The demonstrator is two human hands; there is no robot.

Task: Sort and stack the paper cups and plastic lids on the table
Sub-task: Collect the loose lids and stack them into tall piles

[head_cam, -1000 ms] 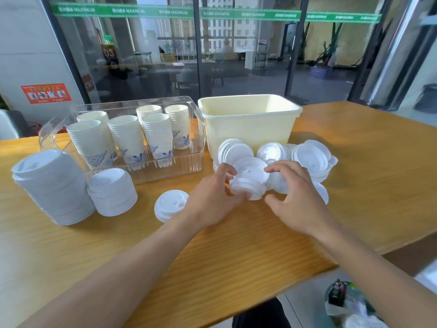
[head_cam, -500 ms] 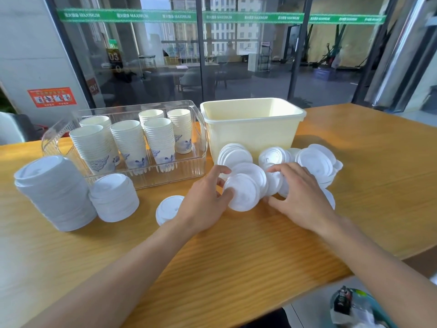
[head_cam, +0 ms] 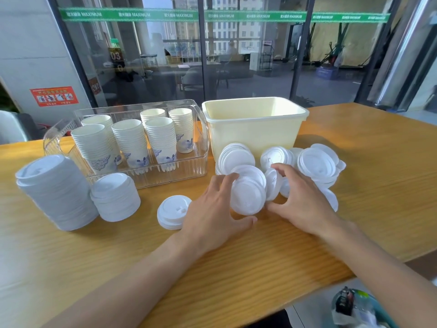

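My left hand [head_cam: 212,214] grips a small stack of white plastic lids [head_cam: 248,195] by its left edge and underside, tilted with the flat side facing me. My right hand [head_cam: 300,197] curls round the stack's right side, thumb at its lower edge, fingers reaching over a loose lid pile [head_cam: 316,164] behind. One lone lid [head_cam: 172,211] lies on the table left of my left hand. Two lid stacks stand at the left: a tall one [head_cam: 54,190] and a shorter one [head_cam: 115,197]. Several stacks of paper cups [head_cam: 132,140] stand in a clear tray [head_cam: 198,162].
A cream plastic tub [head_cam: 255,129] stands behind the loose lids, touching the clear tray's right side. The wooden table [head_cam: 378,185] ends close to my body at the lower right, where a bag of items [head_cam: 354,308] sits on the floor. Glass walls rise behind.
The lids in my hands have been gathered and tipped from lying domed-side up to standing on edge. Both hands have closed in round them, and the view has moved nearer.
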